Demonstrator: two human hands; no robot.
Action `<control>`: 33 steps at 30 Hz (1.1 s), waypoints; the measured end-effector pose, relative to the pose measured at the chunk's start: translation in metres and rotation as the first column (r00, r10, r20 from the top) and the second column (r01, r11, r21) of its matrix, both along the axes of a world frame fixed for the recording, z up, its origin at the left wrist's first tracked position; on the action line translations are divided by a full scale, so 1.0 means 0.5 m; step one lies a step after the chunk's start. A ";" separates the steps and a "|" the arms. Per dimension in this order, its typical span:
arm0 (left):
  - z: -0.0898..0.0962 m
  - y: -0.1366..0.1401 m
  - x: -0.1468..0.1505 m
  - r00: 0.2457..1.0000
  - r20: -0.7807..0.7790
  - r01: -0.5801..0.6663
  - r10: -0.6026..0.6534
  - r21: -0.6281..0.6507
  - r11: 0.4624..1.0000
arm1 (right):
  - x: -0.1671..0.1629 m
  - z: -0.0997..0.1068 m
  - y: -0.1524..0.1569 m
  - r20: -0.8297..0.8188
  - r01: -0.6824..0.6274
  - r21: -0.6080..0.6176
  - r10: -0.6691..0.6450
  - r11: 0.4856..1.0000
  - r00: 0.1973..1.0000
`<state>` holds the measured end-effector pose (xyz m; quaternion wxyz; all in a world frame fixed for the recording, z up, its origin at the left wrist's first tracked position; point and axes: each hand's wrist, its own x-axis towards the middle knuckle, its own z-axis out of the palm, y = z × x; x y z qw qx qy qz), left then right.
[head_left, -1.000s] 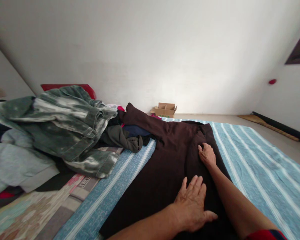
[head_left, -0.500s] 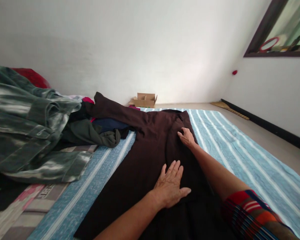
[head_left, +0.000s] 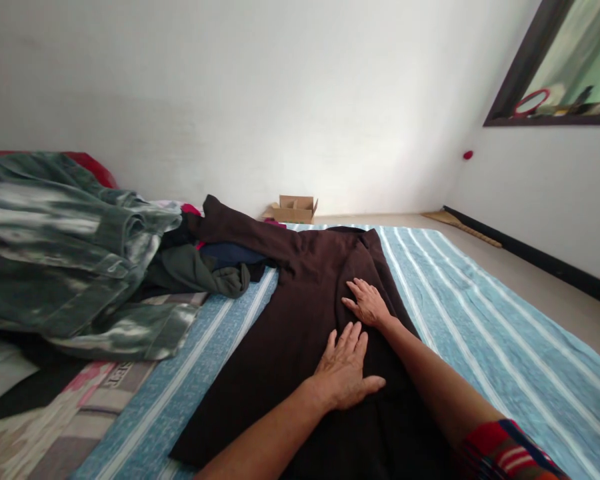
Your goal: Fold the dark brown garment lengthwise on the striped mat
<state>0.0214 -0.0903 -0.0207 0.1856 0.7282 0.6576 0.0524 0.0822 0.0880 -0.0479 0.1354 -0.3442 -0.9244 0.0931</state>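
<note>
A dark brown long-sleeved garment lies spread on the blue-and-white striped bed sheet. One sleeve stretches out to the left, over the clothes there; the other seems folded across the body on the right, though the dark cloth makes this hard to tell. My left hand rests flat on the middle of the garment, fingers extended and thumb out to the right. Just beyond it, my right hand lies on the right part of the cloth with its fingers stretched out. Neither hand grips anything.
At the left is a heap of clothes with a green-and-white denim jacket on top and a dark green garment beside it. An open cardboard box stands by the white wall. A window ledge at upper right bears a red-framed mirror.
My right hand has come nearer to the left hand, and its curled fingers have straightened. The left hand stays almost in place. The view has tilted slightly.
</note>
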 end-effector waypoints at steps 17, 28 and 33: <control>0.108 -0.112 -0.162 0.953 0.012 -0.303 0.302 0.027 0.953 | 0.000 -0.032 0.001 0.033 0.010 0.009 -0.011 1.000 0.999; 0.066 -0.261 -0.333 0.622 0.071 -0.781 0.780 -0.007 0.624 | -0.030 -0.036 0.018 -0.048 0.081 -0.036 -0.083 0.996 0.995; 0.079 -0.256 -0.328 0.603 0.123 -0.759 0.788 -0.215 0.615 | -0.204 0.122 -0.015 -0.070 -0.174 -0.025 0.172 0.984 0.983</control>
